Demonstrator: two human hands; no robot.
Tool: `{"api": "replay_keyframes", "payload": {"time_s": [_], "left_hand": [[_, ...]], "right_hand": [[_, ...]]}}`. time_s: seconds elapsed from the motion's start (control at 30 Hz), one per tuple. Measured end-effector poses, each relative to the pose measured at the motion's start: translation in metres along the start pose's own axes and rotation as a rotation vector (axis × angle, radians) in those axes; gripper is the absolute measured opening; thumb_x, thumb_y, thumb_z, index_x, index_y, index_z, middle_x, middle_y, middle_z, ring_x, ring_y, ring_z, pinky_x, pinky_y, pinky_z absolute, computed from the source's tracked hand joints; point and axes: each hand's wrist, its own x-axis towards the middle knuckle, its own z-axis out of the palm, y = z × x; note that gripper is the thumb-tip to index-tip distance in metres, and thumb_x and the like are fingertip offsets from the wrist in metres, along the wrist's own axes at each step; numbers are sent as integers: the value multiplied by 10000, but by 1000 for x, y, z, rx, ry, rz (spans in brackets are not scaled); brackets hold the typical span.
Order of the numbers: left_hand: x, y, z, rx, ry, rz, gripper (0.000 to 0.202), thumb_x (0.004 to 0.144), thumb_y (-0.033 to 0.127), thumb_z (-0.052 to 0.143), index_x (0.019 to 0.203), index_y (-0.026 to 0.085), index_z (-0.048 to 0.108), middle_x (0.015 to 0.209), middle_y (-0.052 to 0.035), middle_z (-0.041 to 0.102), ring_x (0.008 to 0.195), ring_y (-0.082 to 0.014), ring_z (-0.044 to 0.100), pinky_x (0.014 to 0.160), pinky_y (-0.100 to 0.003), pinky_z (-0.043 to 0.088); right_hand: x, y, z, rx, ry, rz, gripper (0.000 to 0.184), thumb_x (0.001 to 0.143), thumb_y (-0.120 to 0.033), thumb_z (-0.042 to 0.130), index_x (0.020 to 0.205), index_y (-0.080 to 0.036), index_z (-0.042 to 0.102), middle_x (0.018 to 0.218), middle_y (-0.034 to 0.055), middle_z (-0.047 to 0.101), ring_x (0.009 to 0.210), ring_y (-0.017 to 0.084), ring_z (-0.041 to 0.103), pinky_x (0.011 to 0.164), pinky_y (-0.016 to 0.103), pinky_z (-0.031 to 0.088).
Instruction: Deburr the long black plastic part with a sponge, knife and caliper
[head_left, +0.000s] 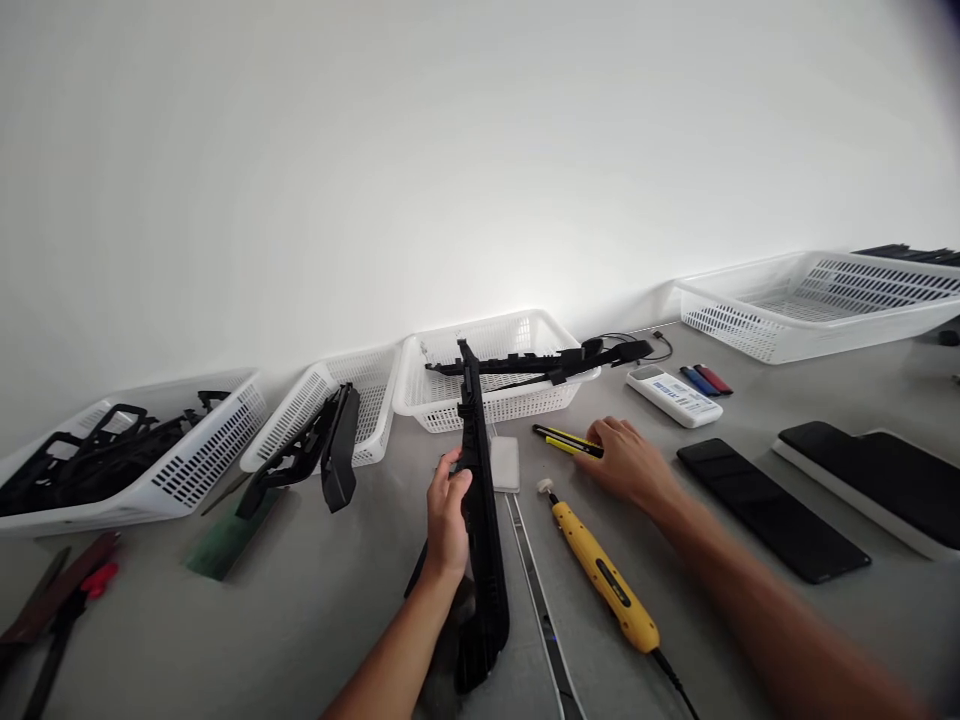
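Gripping black plastic part (480, 500) (left hand (446, 520)); right hand (626, 462) on yellow-black knife (566, 440).

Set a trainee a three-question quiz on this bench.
1. True or false: the left hand grips the long black part.
2. The right hand has its fingers on: A the screwdriver, B the cutter, C the part.
3. What colour is the screwdriver's body?
Key: 1 true; 2 B; 3 yellow.
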Motion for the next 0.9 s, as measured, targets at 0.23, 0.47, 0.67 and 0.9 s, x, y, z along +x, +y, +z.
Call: {"api": "replay_keyframes", "payload": {"time_s": [0.23,0.47,0.67,0.9], "left_hand": [[1,0,-2,-27,14,-44,459,893,517,665,1235,214,708,1036,-57,783,1004,-258,733,904,-358,565],[0,3,-1,-38,12,-89,460,900,495,655,1257,206,690,1007,-50,779,973,-256,742,860,-345,576],[-1,7,2,-41,15,-90,417,893,451,646,1232,211,689,1059,-49,780,981,-248,739,874,-341,570],[2,6,1,-20,21,-98,465,855,480,675,1219,193,705,917,-28,772,788,-217,725,703,-301,555]], "right_hand": [[-6,-29,4,95,118,-440,413,943,-436,640,1295,-221,640,1396,134,652,1361,368,513,1121,528,433],[4,-70,23,50,-54,-611,474,763,-434,847,1133,-200,665,1278,151,703,1494,436,428,1216,578,357],[5,-59,29,80,-97,-571,326,783,-424,817,948,-221,622,1344,146,682,1579,439,323,1278,613,262],[6,-65,25,172,-55,-584,328,773,-399,810,956,-224,601,1196,139,685,1397,411,502,1162,556,422]]}}
